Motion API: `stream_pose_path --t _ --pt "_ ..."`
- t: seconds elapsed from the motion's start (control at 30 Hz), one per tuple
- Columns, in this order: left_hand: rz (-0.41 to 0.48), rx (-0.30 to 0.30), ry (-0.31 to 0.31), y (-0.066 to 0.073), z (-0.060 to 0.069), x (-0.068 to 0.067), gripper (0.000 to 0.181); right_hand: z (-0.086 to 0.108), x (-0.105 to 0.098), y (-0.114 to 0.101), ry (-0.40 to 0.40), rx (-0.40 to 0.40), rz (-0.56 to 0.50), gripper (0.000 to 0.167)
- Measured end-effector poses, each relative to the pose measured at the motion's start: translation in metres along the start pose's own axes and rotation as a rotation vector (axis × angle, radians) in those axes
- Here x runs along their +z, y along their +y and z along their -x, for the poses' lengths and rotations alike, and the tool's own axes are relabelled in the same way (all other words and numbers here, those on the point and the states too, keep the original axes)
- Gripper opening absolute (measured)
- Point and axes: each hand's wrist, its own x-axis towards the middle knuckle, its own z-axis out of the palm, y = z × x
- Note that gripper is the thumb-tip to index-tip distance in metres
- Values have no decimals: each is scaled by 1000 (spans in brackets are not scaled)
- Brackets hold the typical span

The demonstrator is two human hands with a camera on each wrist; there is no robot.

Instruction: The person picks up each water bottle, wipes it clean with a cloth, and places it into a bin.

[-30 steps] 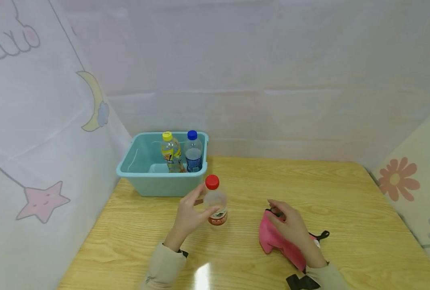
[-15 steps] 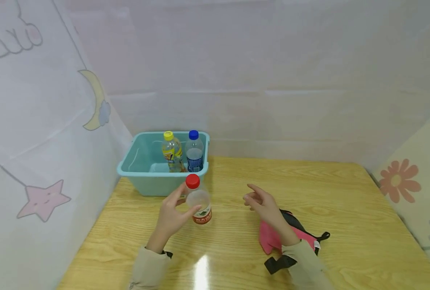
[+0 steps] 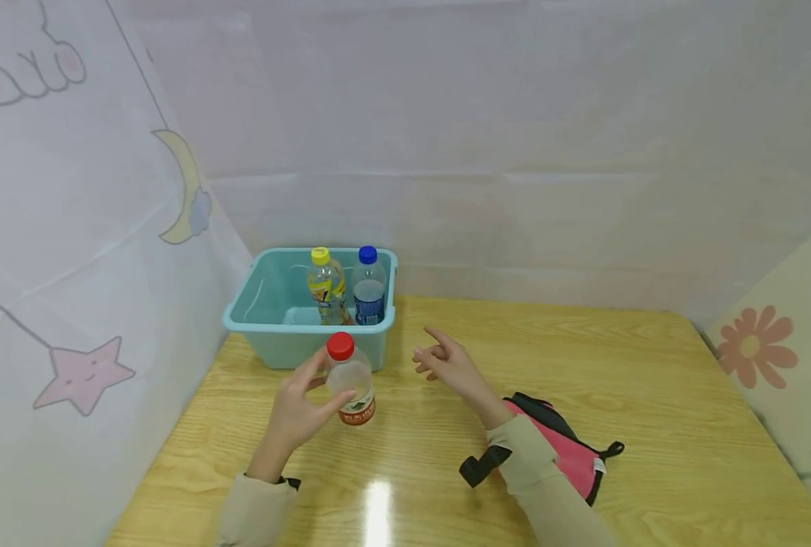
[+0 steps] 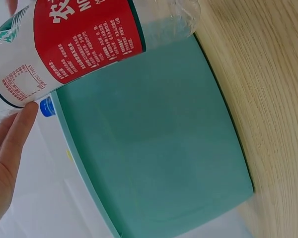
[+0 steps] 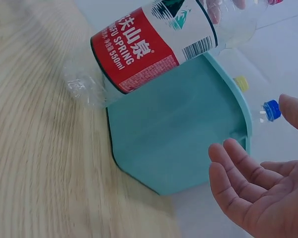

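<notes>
A clear plastic bottle (image 3: 351, 378) with a red cap and a red-and-white label is in my left hand (image 3: 296, 406), in front of the blue-green basin (image 3: 309, 349). Thumb and fingers grip its sides; the left wrist view shows the label (image 4: 89, 34) close up. My right hand (image 3: 449, 366) hovers to the bottle's right, apart from it. Its fingers are loosely bent and hold nothing, as the right wrist view shows at the hand (image 5: 263, 188). Under and behind the right forearm lies a pink and black cloth item (image 3: 569, 452), partly hidden by the sleeve.
Inside the basin stand a yellow-capped bottle (image 3: 327, 292) and a blue-capped bottle (image 3: 369, 292), towards its right side. The wooden table (image 3: 651, 395) reaches a pale cloth backdrop (image 3: 514, 152) behind and at both sides.
The left hand has carried the red-capped bottle leftward. My right hand has left the pink and black cloth item and moved left and away from me, towards the bottle.
</notes>
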Motion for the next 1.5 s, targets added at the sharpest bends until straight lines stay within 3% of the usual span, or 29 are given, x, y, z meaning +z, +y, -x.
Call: stream_pose_path --t 0.37,0.5,0.67,0.77,1.0,1.1,1.23,1.33,1.5 --pt "-71 62 10 -2 -1 -18 70 -22 21 -37 -70 106 -140 71" --pt "-75 112 8 -5 -6 -24 72 -36 28 -29 -105 147 -247 77" --pt "-73 163 -7 -25 -11 -29 77 -52 37 -15 -106 175 -350 83" --pt "-53 160 -27 -30 -13 -34 77 -56 42 -13 -80 191 -407 83" --pt "-36 147 -44 -26 -20 -53 71 -60 51 -13 -43 211 -465 79" --pt "-40 151 -28 -24 -26 -61 66 -61 54 -12 -31 203 -483 70" --pt "-39 201 32 -23 -36 -68 64 -60 54 -8 -11 193 -496 62" --pt "-55 243 75 -21 -46 -73 66 -60 54 -6 4 202 -509 65" --pt "-100 232 99 -14 -68 -85 69 -60 55 -5 29 226 -522 68"
